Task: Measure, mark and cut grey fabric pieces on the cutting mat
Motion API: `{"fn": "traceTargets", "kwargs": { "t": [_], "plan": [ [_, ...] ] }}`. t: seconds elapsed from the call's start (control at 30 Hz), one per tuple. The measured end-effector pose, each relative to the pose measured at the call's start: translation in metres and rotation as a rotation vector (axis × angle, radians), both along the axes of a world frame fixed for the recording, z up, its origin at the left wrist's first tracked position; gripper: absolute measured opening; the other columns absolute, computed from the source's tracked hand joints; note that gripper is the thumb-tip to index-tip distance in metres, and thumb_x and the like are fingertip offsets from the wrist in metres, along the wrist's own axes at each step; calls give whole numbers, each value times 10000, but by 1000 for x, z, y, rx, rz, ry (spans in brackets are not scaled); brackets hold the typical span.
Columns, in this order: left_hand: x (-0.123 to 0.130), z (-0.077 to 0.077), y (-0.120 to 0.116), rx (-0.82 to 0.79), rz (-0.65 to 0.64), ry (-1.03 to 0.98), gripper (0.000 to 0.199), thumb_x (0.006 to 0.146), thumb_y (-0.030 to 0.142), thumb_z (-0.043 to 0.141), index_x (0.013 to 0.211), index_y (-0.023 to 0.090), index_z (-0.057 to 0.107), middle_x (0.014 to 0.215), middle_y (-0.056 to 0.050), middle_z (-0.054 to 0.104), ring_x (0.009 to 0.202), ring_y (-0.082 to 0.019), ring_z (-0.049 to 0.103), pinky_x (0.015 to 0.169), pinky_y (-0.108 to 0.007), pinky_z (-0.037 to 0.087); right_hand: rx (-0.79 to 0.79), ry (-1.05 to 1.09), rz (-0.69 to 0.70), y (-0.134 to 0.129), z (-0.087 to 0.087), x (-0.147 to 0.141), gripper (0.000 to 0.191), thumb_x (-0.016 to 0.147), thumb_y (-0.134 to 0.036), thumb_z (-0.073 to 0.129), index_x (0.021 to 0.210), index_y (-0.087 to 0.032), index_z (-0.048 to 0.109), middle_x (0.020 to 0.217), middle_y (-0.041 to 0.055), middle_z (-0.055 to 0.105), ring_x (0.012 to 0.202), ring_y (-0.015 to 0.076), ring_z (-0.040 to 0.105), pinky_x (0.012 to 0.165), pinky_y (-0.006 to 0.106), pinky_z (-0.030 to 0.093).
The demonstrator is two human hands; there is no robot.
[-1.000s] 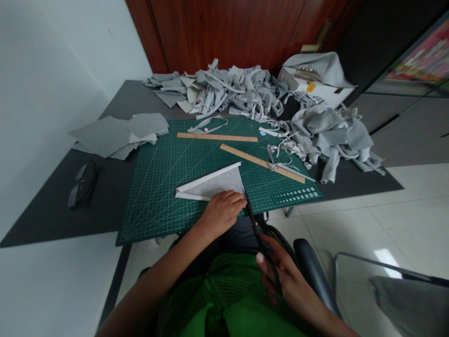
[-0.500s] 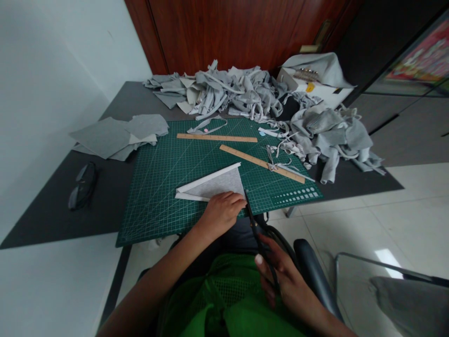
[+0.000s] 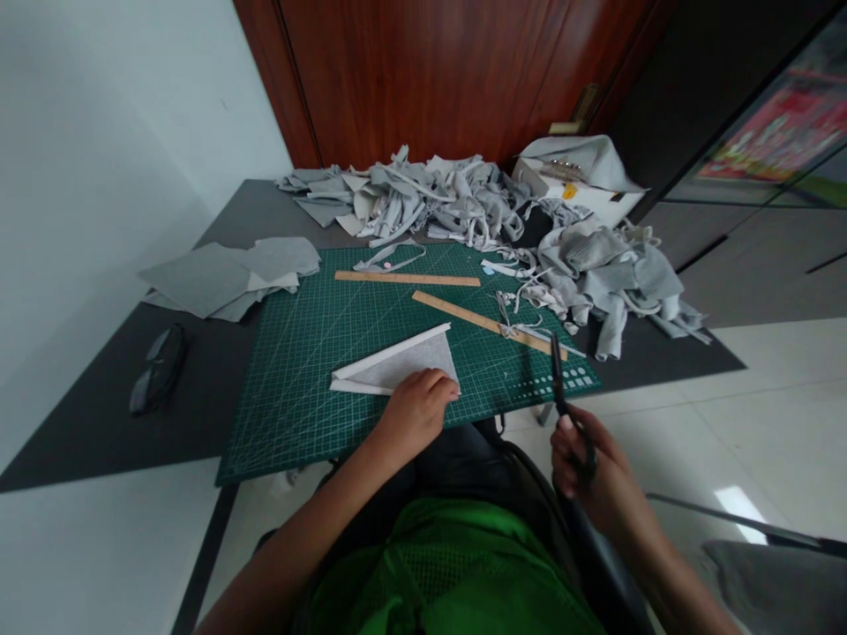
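Note:
A grey triangular piece of fabric [image 3: 403, 363] with white folded edges lies on the green cutting mat [image 3: 297, 353]. My left hand [image 3: 423, 399] rests over its lower right corner, fingers curled closed on the fabric near the mat's front edge. In my right hand [image 3: 588, 459] is a pair of black scissors [image 3: 558, 375], held by the handles with the blades pointing up and away. They are off to the right of the fabric, apart from it, and the blades look closed. Part of the fabric is hidden under my left hand.
Two wooden rulers [image 3: 407, 279] [image 3: 463, 315] lie on the mat. Heaps of grey fabric scraps [image 3: 456, 203] cover the table's back and right. Flat grey pieces [image 3: 205, 275] and a dark plastic-wrapped item [image 3: 157, 370] are at left. A white box [image 3: 582, 190] stands at back right.
My right hand has carried the scissors away from the fabric's right edge, to the right and forward. My left hand stays on the fabric. The view has tilted slightly.

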State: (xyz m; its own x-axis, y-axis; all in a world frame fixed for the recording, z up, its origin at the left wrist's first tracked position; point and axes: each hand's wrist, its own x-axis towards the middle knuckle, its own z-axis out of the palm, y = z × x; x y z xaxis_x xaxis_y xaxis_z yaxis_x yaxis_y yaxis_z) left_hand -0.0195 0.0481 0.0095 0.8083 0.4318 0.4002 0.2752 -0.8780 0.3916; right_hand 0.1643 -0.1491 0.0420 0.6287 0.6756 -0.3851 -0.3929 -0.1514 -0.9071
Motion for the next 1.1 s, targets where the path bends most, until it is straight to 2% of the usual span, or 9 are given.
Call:
{"fn": "traceTargets", "kwargs": {
  "t": [0.1, 0.3, 0.47, 0.63, 0.73, 0.83, 0.9, 0.97, 1.1],
  "plan": [
    [0, 0, 0, -35, 62, -26, 180, 1005, 70, 522, 957, 200, 638, 968, -40, 698, 928, -218, 649, 844, -362, 514, -13, -143, 68, -5, 2, 17, 684, 766, -540, 855, 1304, -267, 532, 556, -120, 468, 385, 87, 407, 354, 202, 340],
    [1, 0, 7, -218, 254, -164, 183, 982, 78, 487, 886, 218, 554, 873, -29, 662, 877, -228, 637, 809, -358, 470, -178, -215, 521, -11, -6, 12, 761, 793, -623, 796, 1403, -239, 551, 590, -72, 565, 335, 90, 422, 324, 227, 344],
    [-1, -1, 20, -472, 349, -290, 141, 1010, 223, 453, 876, 240, 495, 748, 17, 581, 706, -195, 594, 675, -309, 412, -138, -420, 589, 16, -15, 16, 714, 860, -596, 712, 1457, -263, 506, 706, -40, 628, 392, 116, 483, 338, 245, 384],
    [-1, -3, 22, -531, 386, -299, 152, 996, 289, 440, 858, 243, 484, 741, 9, 565, 716, -207, 581, 685, -322, 384, -42, -893, 615, 85, 8, 51, 621, 907, -493, 669, 1453, -230, 532, 747, 5, 695, 584, 204, 634, 511, 296, 457],
    [-2, -6, 21, -524, 377, -283, 143, 979, 279, 443, 846, 240, 480, 784, -9, 575, 783, -214, 588, 744, -335, 404, -31, -1243, 550, 154, 28, 77, 667, 869, -368, 718, 1485, -227, 503, 820, 40, 753, 737, 264, 712, 630, 316, 471],
    [-5, -2, 24, -564, 327, -245, 142, 981, 277, 435, 851, 238, 476, 830, -16, 584, 830, -211, 585, 780, -334, 419, -16, -1387, 479, 230, 35, 94, 710, 829, -253, 745, 1487, -183, 489, 948, 87, 793, 849, 285, 736, 685, 306, 471],
    [-9, 4, 28, -597, 294, -198, 136, 983, 285, 439, 864, 235, 483, 855, -17, 590, 864, -208, 582, 811, -334, 427, -13, -1408, 455, 270, 28, 99, 586, 850, -169, 682, 1422, -177, 553, 992, 100, 799, 899, 278, 742, 723, 302, 483],
    [-13, 11, 32, -618, 252, -138, 128, 981, 288, 452, 875, 231, 497, 883, -18, 597, 894, -204, 579, 837, -330, 432, -22, -1399, 427, 294, 14, 102, 534, 851, -129, 653, 1380, -167, 586, 1046, 121, 796, 956, 281, 744, 761, 306, 498],
    [-19, 23, 49, -608, 152, -23, 103, 961, 274, 493, 909, 219, 562, 941, -18, 612, 914, -184, 574, 859, -307, 436, -67, -1388, 436, 300, -18, 116, 466, 867, -169, 673, 1332, -163, 629, 1017, 123, 802, 929, 281, 750, 754, 314, 508]
  ]
}}
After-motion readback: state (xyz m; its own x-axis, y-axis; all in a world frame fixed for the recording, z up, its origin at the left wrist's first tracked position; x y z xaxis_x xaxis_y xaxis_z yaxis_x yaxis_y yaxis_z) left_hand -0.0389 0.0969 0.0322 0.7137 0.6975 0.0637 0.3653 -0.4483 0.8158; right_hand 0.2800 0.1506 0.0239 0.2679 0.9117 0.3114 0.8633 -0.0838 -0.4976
